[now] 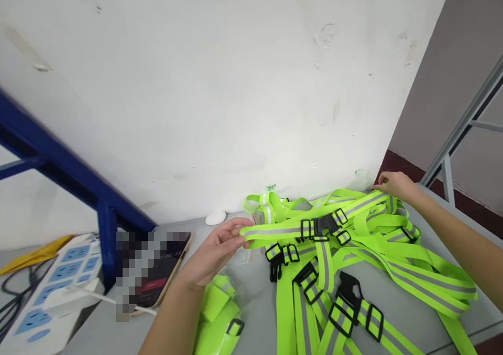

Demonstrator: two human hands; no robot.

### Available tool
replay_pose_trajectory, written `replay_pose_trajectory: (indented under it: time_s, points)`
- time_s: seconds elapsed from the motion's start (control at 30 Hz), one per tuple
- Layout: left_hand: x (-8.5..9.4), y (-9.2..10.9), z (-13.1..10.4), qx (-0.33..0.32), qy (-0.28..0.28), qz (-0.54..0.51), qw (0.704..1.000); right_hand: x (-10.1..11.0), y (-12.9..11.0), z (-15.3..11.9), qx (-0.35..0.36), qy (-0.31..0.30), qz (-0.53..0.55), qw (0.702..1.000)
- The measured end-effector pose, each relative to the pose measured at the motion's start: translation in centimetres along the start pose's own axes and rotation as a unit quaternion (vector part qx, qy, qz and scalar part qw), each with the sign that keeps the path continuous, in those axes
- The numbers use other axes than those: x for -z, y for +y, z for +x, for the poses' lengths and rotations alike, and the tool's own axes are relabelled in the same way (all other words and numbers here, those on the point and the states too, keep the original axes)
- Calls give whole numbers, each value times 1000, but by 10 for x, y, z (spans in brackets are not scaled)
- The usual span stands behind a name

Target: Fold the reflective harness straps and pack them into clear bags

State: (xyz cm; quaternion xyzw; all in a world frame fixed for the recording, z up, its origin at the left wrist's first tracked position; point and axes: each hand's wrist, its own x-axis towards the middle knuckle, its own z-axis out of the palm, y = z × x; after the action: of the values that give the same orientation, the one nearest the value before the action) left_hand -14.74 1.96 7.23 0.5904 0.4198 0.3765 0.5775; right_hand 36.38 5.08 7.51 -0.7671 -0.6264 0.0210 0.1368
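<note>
A neon-yellow reflective strap (275,232) with a grey stripe is stretched between my two hands, a black buckle (325,225) joined at its middle. My left hand (220,247) pinches the strap's left end between thumb and fingers. At the far right, my right hand (396,184) grips the other end with its fingers closed. Under and around the strap lies a tangled pile of similar straps (424,281) with black slides and clips. One open clip (349,292) rests at the front of the pile. Below my left wrist sits a bundle of folded straps (220,308) in clear plastic.
A white power strip (51,292) with blue sockets lies at the left, a charger and white cable on it. Beside it are a partly blurred phone (165,271) and a blue metal frame (70,171). A white disc (216,218) lies by the white wall (236,82).
</note>
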Motion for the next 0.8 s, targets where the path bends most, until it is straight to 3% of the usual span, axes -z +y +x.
replay_pose_trajectory:
  time_s: [0.17,0.33,0.47,0.57,0.67,0.73,0.8]
  points:
    - [-16,9,0,1,2,94,996,-8,-23,-7,-39,20,57,997]
    - [-21,14,-4,-31,4,150,988,1,-87,-28,-9,13,167,986]
    - [-21,12,-3,-33,35,261,964,5,-130,-48,78,-31,170,982]
    - [-21,5,0,-11,45,382,923,-3,-144,-61,144,-4,24,989]
    - [-27,-3,2,-12,37,478,877,-18,-148,-74,236,52,-118,963]
    - [-34,-5,3,-33,33,508,860,-28,-148,-82,311,21,-111,944]
    - [-45,-4,6,-55,21,520,852,-39,-145,-86,364,-54,-48,929]
